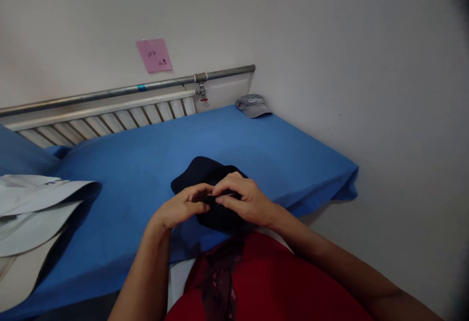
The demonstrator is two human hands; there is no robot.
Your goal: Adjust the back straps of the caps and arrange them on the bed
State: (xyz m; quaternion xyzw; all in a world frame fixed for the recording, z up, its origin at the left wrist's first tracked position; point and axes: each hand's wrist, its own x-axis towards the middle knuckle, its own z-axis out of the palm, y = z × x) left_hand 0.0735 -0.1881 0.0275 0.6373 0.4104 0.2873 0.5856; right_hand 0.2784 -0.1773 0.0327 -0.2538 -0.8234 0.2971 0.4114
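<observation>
Both hands, left hand (183, 209) and right hand (245, 201), pinch the dark navy fabric cap (205, 174) at the blue-sheeted bed's (146, 164) near edge; a loosened grip could let it slide off.

A dark cap (205, 177) of matt, navy cloth is pinched between the left hand (181, 209) and the right hand (245, 201); its weave is too dark to be made out. The bed (154, 164) is covered by a smooth, matt blue cloth sheet with few creases. A grey cap (253, 105) of dull cloth with pale stitched lettering is seen in the far corner. White cloth (32, 208), smooth and folded flat, is laid at the left. The pipe (110, 92) is made of dull grey metal. The radiator (106, 118) is finished in cream paint. A pink paper note (154, 55) is stuck to the matt, painted wall (348, 57).
</observation>
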